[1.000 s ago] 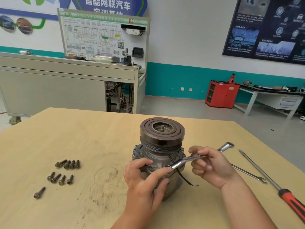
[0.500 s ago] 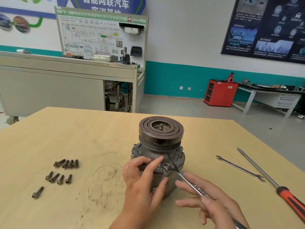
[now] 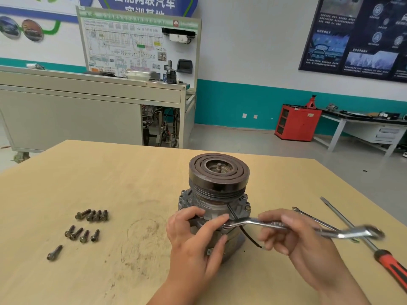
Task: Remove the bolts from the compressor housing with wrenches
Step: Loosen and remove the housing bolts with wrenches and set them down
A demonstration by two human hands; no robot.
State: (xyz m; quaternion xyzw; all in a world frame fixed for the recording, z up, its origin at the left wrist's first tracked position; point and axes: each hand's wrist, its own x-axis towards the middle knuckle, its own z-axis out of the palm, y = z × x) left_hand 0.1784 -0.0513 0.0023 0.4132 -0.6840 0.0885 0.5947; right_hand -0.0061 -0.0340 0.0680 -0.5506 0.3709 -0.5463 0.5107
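Observation:
The compressor (image 3: 218,190) stands upright on the wooden table (image 3: 110,177), its dark pulley on top. My left hand (image 3: 196,241) grips the front of the housing, with the forefinger laid on the wrench's ring end at a bolt on the flange. My right hand (image 3: 293,234) grips the shaft of the silver ring wrench (image 3: 275,225), which points right and looks motion-blurred at its far end. Several removed bolts (image 3: 88,225) lie in loose rows to the left. A black wire (image 3: 246,234) hangs from the housing.
A thin open-end wrench (image 3: 308,215) and a long screwdriver with a red and black handle (image 3: 387,258) lie on the table to the right. A grey workbench (image 3: 88,106), a red cabinet (image 3: 296,122) and a side table stand across the floor beyond.
My right hand has swung the wrench handle from near my body out to the right, anticlockwise, with the ring end kept on the flange bolt. My left hand has stayed on the housing.

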